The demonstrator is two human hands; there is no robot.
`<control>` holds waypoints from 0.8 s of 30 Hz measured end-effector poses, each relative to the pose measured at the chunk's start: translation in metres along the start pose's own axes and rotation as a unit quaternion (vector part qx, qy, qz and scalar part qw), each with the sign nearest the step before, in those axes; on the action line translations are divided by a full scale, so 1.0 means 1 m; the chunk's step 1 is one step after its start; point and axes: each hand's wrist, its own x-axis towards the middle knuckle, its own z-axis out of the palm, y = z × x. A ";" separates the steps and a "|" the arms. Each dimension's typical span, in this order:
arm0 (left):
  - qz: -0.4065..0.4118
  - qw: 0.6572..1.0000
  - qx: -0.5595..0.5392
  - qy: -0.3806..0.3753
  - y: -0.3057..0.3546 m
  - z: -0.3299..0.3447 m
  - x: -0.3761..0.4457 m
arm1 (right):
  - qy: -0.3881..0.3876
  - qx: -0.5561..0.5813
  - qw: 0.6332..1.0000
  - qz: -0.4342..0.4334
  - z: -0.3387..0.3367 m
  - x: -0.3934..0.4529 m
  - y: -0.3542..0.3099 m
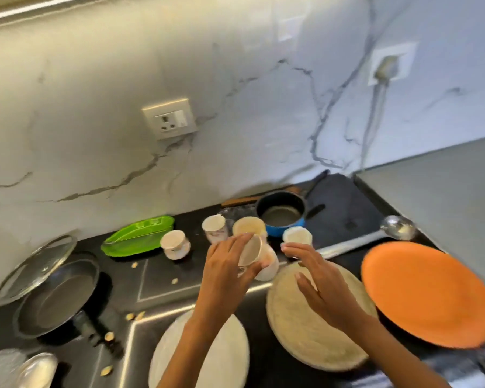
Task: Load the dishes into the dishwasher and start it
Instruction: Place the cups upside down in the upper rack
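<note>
Several small white cups stand at the back of the black counter. My left hand grips one white cup, tilted on its side above a pale cup. My right hand reaches with its fingertips touching another white cup; its fingers look relaxed. Two more cups stand to the left. A beige cup sits behind my hands. Two white plates lie near me, and an orange plate lies at the right.
A blue saucepan stands at the back. A steel ladle lies beside the orange plate. At the left are a green tray, a black frying pan and a glass lid leaning on the marble wall.
</note>
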 end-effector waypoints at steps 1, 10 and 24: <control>0.026 0.999 -0.023 -0.028 0.028 0.016 0.002 | 0.020 0.001 1.000 0.013 -0.022 -0.025 0.005; 0.149 0.903 -0.328 -0.235 0.297 0.173 -0.038 | 0.197 -0.121 0.944 0.237 -0.209 -0.259 0.028; 0.362 0.862 -0.126 -0.330 0.396 0.446 -0.224 | 0.216 -0.246 0.790 0.518 -0.277 -0.560 0.107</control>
